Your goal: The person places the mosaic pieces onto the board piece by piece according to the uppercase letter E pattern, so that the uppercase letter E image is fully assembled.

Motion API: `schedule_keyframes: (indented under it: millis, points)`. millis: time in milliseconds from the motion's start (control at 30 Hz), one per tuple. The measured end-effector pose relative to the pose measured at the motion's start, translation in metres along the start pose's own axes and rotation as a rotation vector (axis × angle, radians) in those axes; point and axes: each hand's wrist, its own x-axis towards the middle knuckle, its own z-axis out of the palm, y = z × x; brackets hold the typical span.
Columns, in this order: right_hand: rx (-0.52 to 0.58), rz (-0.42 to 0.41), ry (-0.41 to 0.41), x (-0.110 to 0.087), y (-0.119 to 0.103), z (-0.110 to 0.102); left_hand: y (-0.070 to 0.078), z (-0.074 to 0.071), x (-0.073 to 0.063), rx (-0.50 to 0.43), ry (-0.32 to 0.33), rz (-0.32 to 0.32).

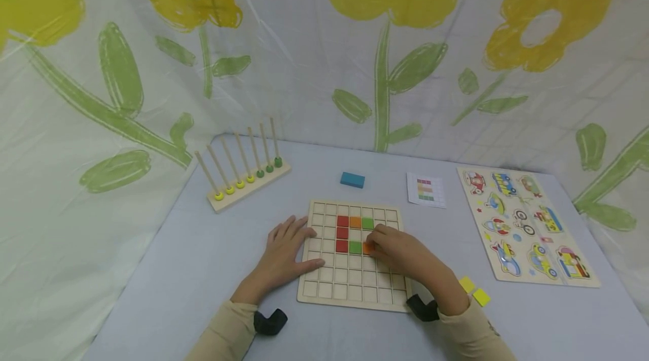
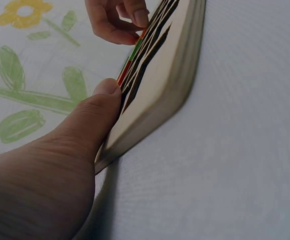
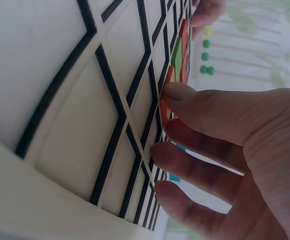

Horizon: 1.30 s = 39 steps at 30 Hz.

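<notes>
The right hand [image 1: 400,248] is over the right half of the wooden grid board [image 1: 341,275], thumb and fingertips pinching an orange tile [image 1: 368,248]. Whether that tile sits fully down in its recess, I can't tell from here. The left hand [image 1: 289,248] rests spread on the board's left edge, thumb laid over the rim, seemingly to steady it.

I'd judge the step in hand to be seating the orange tile; the next move seems to call for a light press and a clean release, without nudging the green tile [image 1: 355,248] just beside it. Three red tiles [image 1: 342,233] make a column left of these on the board.

The board is pale, smooth wood with rounded corners and thin raised strips round square recesses; the tiles are flat and square. On the cloth-covered worktop [image 1: 152,299], two yellow tiles [image 1: 481,297] lie right of the board, an oblong blue block [image 1: 352,179] beyond its far edge, and a thin printed card [image 1: 431,191] past its far right corner.
</notes>
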Motion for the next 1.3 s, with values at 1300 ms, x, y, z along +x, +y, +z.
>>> schedule_keyframes:
  millis: [1300]
  points:
    - [0.078,0.51,-0.078,-0.137,0.051,-0.025,-0.001,0.001,0.0,0.0,-0.008,-0.007]
